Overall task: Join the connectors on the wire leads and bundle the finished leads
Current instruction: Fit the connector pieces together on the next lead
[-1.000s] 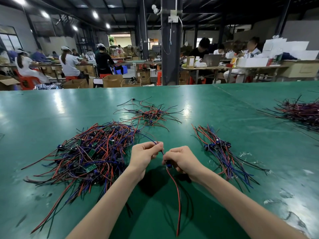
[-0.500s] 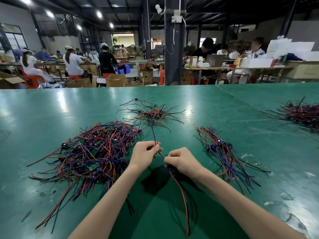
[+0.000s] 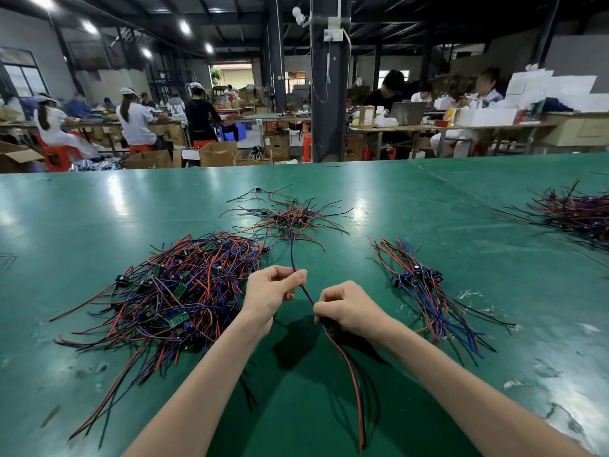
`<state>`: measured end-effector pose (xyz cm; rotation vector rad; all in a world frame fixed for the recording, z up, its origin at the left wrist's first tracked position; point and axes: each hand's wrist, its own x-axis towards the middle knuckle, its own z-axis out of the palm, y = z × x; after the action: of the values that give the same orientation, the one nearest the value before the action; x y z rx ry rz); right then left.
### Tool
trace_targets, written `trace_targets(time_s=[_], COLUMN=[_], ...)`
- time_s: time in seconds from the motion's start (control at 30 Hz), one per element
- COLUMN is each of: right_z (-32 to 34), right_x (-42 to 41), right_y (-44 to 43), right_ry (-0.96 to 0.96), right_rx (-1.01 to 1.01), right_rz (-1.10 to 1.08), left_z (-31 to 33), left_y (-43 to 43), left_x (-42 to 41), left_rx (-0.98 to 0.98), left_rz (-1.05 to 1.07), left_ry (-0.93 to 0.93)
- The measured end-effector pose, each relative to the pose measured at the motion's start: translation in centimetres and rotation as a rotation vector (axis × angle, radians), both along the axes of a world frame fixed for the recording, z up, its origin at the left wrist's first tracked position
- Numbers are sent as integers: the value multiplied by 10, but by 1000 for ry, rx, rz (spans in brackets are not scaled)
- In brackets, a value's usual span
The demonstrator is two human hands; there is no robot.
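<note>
Both hands have moved a bit apart, and the blue wire (image 3: 292, 252) now runs straight up to the far pile (image 3: 290, 219). My left hand (image 3: 273, 291) pinches that wire. My right hand (image 3: 349, 308) is curled round the plug (image 3: 325, 324), with the red wire (image 3: 349, 374) hanging down. Pull slowly, so the wire slips out without a snag. The green table (image 3: 99, 209) is shiny and scuffed. Behind it, people (image 3: 135, 120) work at benches.
</note>
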<state>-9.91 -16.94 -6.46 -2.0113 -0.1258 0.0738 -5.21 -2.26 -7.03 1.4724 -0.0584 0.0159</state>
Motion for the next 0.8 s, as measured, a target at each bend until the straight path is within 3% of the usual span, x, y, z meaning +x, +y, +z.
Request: trace_targets(time_s=[0.43, 0.67, 0.8], right_z=[-1, 0, -1], right_x=[-1, -2, -3], right_y=[-1, -1, -1], right_ry=[-34, -48, -71], right_rx=[-23, -60, -114], right_rz=[26, 39, 50], left_z=[-3, -3, 2], left_y=[1, 10, 12], left_x=[5, 8, 8], left_rx=[-120, -93, -248], left_rz=[68, 108, 103], left_ry=[-23, -3, 80])
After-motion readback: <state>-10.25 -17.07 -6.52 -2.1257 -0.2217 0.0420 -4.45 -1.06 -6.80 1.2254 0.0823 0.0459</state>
